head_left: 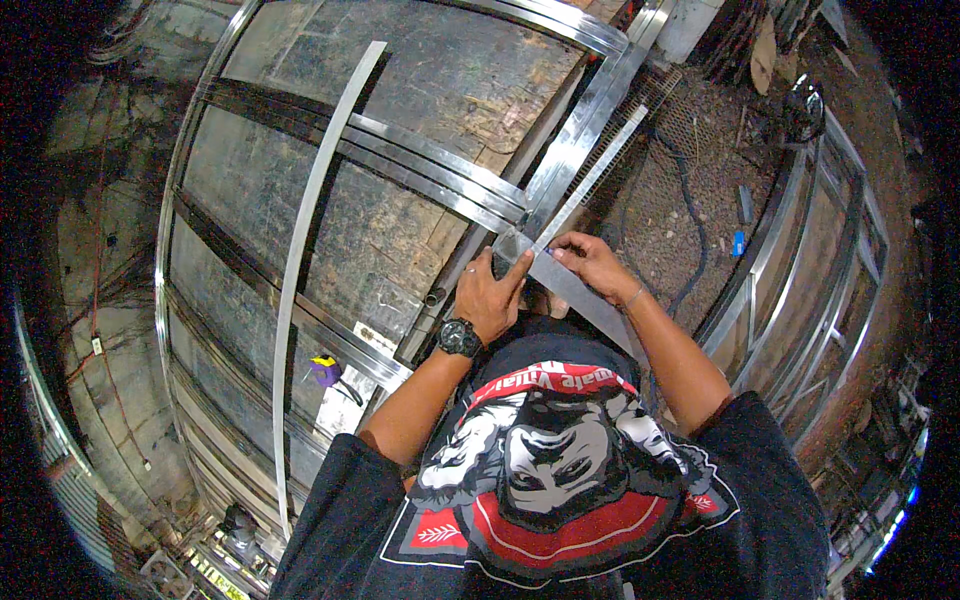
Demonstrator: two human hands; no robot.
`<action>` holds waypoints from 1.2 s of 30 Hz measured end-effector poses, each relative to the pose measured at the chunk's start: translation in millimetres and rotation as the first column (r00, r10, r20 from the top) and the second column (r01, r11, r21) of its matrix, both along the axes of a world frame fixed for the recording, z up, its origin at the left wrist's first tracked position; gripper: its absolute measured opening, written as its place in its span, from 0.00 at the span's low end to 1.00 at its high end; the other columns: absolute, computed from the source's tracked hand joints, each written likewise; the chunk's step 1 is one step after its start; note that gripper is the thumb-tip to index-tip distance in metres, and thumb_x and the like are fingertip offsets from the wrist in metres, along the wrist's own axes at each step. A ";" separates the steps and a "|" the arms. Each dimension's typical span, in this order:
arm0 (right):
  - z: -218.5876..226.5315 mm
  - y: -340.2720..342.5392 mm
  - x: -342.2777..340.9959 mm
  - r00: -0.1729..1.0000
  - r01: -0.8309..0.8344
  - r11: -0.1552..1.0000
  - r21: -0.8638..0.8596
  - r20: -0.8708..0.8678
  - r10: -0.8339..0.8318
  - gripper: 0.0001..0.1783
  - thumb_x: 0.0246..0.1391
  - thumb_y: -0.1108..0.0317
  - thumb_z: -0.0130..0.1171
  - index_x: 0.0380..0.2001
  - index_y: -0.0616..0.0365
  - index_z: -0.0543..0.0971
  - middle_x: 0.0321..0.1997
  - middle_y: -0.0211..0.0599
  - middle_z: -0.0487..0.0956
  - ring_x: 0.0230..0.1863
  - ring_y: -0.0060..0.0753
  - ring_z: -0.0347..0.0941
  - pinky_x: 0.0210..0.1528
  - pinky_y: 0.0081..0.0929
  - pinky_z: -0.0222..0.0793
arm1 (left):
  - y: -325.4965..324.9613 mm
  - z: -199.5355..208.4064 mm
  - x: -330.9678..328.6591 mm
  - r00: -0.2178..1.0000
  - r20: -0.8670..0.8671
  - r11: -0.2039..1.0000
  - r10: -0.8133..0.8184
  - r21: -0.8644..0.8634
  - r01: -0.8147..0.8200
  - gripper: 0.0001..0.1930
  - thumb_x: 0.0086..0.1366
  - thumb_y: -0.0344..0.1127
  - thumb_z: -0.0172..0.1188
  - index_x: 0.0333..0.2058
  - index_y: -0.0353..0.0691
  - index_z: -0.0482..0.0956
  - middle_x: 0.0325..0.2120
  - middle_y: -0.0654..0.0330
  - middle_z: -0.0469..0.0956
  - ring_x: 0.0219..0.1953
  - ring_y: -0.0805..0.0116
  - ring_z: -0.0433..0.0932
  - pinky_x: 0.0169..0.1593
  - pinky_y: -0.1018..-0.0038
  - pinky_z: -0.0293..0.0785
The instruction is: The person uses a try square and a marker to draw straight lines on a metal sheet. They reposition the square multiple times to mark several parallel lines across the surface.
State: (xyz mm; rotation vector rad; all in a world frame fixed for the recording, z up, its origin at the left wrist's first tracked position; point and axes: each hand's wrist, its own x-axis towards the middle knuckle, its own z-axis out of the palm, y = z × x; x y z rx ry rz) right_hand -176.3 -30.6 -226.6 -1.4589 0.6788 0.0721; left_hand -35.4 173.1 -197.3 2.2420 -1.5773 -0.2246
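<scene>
A wide grey metal bar lies slantwise before me, its far end against the corner of a shiny metal frame. My left hand, with a black wristwatch, grips that end, its thumb pressing on the bar and its fingers beside it. On the bar's other side, my right hand is closed in a pinch around a small blue thing, mostly hidden by the fingers. A narrow metal strip runs away from the bar beside my right fingertips.
A long thin metal strip lies across the frame and its dark board. Near my left forearm sits a purple and yellow tape measure. A dark cable crosses the gravel at right, near a blue object and another metal frame.
</scene>
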 end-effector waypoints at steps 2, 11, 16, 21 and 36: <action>0.5 0.5 0.2 1.000 0.003 1.000 0.016 -0.002 -0.003 0.14 0.67 0.58 0.61 0.46 0.56 0.82 0.37 0.29 0.82 0.37 0.25 0.76 0.43 0.30 0.74 | 0.4 0.9 -0.3 1.000 -0.002 1.000 0.003 0.009 -0.003 0.38 0.61 0.35 0.64 0.70 0.69 0.66 0.54 0.25 0.70 0.51 0.29 0.74 0.54 0.47 0.75; -4.6 0.6 -0.6 1.000 0.005 0.999 0.039 -0.009 -0.004 0.13 0.67 0.59 0.60 0.46 0.56 0.82 0.38 0.29 0.82 0.38 0.24 0.76 0.45 0.30 0.74 | 0.3 0.5 -1.3 1.000 0.016 1.000 0.017 -0.007 -0.017 0.37 0.61 0.37 0.64 0.69 0.68 0.67 0.53 0.26 0.70 0.50 0.30 0.75 0.52 0.48 0.75; 2.6 -1.8 2.5 1.000 -0.020 0.998 0.055 -0.006 0.020 0.13 0.67 0.62 0.61 0.46 0.60 0.82 0.41 0.28 0.82 0.45 0.24 0.74 0.51 0.29 0.71 | 0.5 0.0 -0.6 1.000 0.003 1.000 0.013 0.006 -0.013 0.37 0.61 0.37 0.65 0.69 0.69 0.68 0.54 0.26 0.70 0.52 0.29 0.74 0.54 0.47 0.75; 5.3 -2.3 2.7 1.000 -0.024 0.998 0.051 -0.013 0.025 0.13 0.66 0.63 0.61 0.46 0.60 0.82 0.41 0.29 0.82 0.45 0.25 0.74 0.52 0.29 0.71 | 0.2 -1.4 -0.5 1.000 0.002 1.000 0.013 0.005 -0.013 0.37 0.61 0.37 0.65 0.69 0.69 0.67 0.55 0.25 0.70 0.53 0.28 0.74 0.56 0.47 0.74; 18.4 -3.1 -4.0 0.996 0.005 0.998 0.071 -0.085 0.001 0.13 0.66 0.61 0.61 0.46 0.59 0.83 0.39 0.29 0.83 0.40 0.22 0.75 0.46 0.27 0.73 | 0.1 -0.6 0.1 1.000 -0.008 1.000 0.012 -0.002 -0.012 0.39 0.60 0.36 0.66 0.70 0.69 0.66 0.55 0.25 0.70 0.53 0.28 0.74 0.55 0.47 0.75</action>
